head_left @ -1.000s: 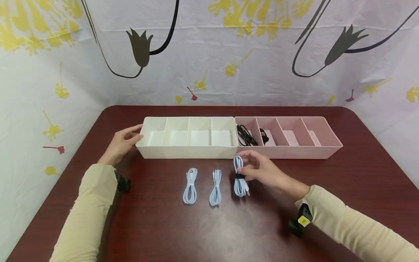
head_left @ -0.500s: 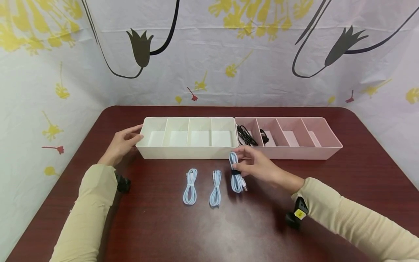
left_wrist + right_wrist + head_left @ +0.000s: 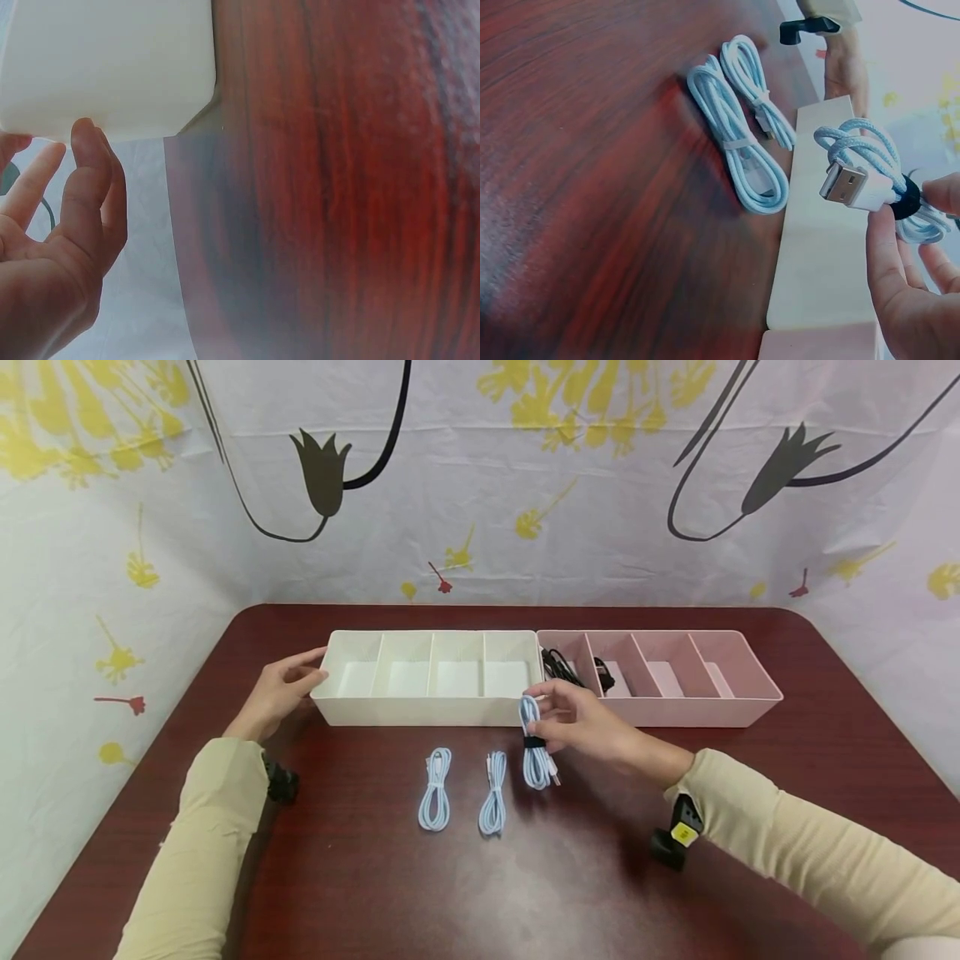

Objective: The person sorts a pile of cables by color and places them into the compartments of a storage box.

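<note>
In the head view my right hand [image 3: 588, 722] pinches a coiled light-blue USB cable [image 3: 532, 752] with a black strap round its middle. It is held up off the table, just in front of the white box's right end. The right wrist view shows its metal USB plug [image 3: 845, 184] and the strap between thumb and fingers. My left hand [image 3: 276, 695] touches the left end of the white divided box [image 3: 427, 712]; its fingertips rest against the end wall in the left wrist view. Two more coiled light-blue cables, a left one [image 3: 434, 793] and a right one [image 3: 492, 797], lie on the table.
A pink divided box [image 3: 690, 713] stands end to end with the white one. Its leftmost compartment holds a black cable [image 3: 558, 667], and the one beside it a small black item [image 3: 603, 674]. A patterned cloth [image 3: 600, 527] hangs behind the dark red table [image 3: 420, 902].
My right hand has moved a little left and away from me, lifting the strapped cable towards the white box. My left hand has stayed at the box's end.
</note>
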The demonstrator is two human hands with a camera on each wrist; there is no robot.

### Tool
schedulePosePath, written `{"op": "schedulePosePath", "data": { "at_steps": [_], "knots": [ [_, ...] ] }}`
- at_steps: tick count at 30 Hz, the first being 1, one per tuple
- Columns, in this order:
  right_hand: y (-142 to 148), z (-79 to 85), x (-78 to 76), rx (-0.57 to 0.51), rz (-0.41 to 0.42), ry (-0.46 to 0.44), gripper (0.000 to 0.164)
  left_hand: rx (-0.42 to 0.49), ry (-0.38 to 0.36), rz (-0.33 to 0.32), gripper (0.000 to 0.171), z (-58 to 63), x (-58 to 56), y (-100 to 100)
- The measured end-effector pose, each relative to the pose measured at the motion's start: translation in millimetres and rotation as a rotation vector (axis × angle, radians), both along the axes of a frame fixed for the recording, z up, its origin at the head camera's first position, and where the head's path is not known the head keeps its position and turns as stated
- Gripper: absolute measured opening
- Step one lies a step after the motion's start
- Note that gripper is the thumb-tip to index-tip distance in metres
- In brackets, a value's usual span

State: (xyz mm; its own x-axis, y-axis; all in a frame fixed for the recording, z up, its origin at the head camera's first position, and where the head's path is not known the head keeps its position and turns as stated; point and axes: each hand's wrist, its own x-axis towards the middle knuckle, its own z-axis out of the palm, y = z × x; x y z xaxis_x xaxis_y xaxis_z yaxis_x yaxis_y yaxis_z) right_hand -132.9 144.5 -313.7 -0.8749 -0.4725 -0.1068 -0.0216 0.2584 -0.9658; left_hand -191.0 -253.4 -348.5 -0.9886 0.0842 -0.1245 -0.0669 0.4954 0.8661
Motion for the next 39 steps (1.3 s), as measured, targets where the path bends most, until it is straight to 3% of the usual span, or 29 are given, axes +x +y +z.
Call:
{"op": "schedulePosePath", "data": {
  "at_steps": [16, 39],
  "knots": [
    [-9.1, 10.6, -15.6, -0.023, -0.035, -0.052, 0.044, -0.007, 0.016, -0.003, 0.054, -0.1, -1.1, -0.6],
    [-15.3, 13.8, -29.8, 0.036, -0.063, -0.077, 0.045, -0.001, 0.026, -0.013, 0.053, -2.6, 0.1, -0.6]
  ]
}}
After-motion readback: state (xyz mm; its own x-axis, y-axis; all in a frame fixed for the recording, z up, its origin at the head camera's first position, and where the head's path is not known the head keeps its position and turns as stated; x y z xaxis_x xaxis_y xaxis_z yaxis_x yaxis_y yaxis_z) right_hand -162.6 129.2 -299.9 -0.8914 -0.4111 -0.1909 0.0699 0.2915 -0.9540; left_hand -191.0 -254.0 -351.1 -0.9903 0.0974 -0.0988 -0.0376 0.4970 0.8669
